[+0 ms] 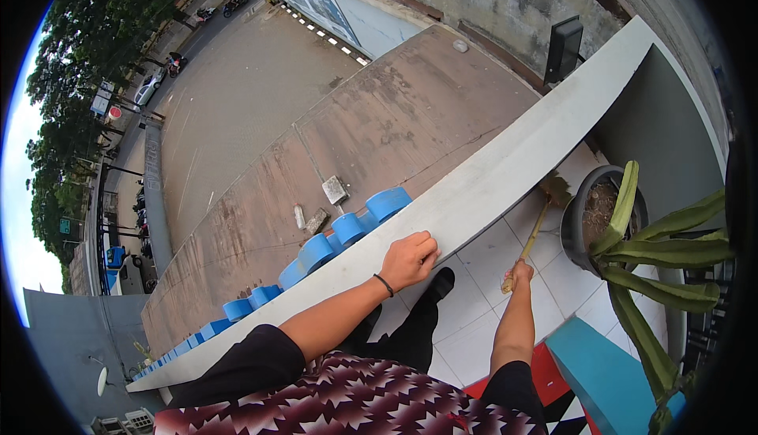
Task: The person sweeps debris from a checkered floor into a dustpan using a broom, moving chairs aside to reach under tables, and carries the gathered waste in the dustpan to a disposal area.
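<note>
My left hand [409, 260] rests on top of the white parapet [505, 178], its fingers curled into a fist with nothing visible in it. A dark band circles that wrist. Lower and to the right, my right hand [520, 274] is closed round the pale yellow handle of a broom [538, 228]. The broom slants away from me, its brownish head down near the tiled floor [482, 273], between the parapet and a grey plant pot [580, 222]. Part of the broom head is in shadow.
A cactus-like plant [671, 249] spreads long green stems from the pot on the right. A turquoise panel [596, 364] stands near my right arm. Blue raised shapes [317, 253] line the parapet's outer side, above a brown ledge [379, 131] and a street. A floodlight [563, 48] is beyond.
</note>
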{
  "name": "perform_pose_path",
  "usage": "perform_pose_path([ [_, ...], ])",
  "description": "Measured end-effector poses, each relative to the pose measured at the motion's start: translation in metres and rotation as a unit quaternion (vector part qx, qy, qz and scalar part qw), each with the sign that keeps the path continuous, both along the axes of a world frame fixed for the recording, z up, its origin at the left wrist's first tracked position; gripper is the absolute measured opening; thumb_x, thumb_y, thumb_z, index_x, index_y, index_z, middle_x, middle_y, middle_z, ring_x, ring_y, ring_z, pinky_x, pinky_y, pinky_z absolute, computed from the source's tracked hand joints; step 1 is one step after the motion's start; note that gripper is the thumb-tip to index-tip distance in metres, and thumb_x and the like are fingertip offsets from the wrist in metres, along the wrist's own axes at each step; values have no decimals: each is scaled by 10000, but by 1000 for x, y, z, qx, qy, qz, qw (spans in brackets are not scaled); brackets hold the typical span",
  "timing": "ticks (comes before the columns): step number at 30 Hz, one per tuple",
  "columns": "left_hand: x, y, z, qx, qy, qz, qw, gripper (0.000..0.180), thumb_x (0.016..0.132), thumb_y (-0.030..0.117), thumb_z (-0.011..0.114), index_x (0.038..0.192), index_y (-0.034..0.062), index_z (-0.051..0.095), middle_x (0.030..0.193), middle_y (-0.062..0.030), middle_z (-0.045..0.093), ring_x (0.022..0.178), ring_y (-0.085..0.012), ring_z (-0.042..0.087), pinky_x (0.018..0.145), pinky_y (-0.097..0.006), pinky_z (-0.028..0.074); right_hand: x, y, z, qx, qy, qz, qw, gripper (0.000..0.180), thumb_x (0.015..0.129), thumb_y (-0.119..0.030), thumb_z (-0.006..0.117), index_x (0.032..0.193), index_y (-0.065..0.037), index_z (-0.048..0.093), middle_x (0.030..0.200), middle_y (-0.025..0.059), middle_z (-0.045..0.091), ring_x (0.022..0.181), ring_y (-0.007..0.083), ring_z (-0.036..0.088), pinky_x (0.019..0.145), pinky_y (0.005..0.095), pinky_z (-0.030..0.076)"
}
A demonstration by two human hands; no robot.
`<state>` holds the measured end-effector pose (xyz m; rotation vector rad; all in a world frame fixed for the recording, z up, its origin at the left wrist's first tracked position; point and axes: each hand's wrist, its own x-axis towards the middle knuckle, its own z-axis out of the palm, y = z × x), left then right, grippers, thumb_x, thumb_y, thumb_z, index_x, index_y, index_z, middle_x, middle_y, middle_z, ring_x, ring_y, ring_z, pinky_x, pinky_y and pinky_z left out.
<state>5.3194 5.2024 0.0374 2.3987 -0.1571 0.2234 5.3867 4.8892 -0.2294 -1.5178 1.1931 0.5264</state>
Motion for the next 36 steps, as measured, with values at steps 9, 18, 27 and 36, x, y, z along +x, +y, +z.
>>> perform_pose_path([
  [9, -8, -2, -23, -41, -59, 25, 997, 265, 740, 121, 697, 722, 70, 437, 652, -54, 453, 512, -202, 433, 467, -322, 368, -297, 44, 69, -152, 155, 225, 950, 437, 905, -380, 471, 919, 41, 587, 692, 166, 620, 472, 239, 593, 478, 363, 499],
  [18, -14, -7, -17, 36, 41, 30, 998, 291, 694, 232, 655, 827, 85, 442, 688, -86, 540, 636, -284, 541, 613, -397, 418, -540, 66, 188, -210, 238, 222, 922, 397, 910, -367, 479, 909, -1, 632, 688, 181, 635, 615, 286, 644, 585, 426, 506],
  [27, -15, -10, -17, 129, 36, 44, 990, 364, 722, 368, 628, 879, 89, 455, 742, -86, 572, 717, -277, 566, 676, -383, 428, -452, 78, 203, -135, 75, 145, 977, 352, 952, -323, 398, 884, -11, 546, 569, 119, 550, 432, 216, 555, 438, 367, 450],
  [36, -12, -20, -14, 197, 34, 63, 978, 500, 726, 506, 611, 936, 67, 497, 825, -85, 624, 768, -274, 595, 703, -371, 447, -334, 136, 76, -25, 66, 99, 993, 411, 914, -344, 443, 885, 40, 588, 669, 173, 614, 530, 280, 611, 538, 409, 501],
])
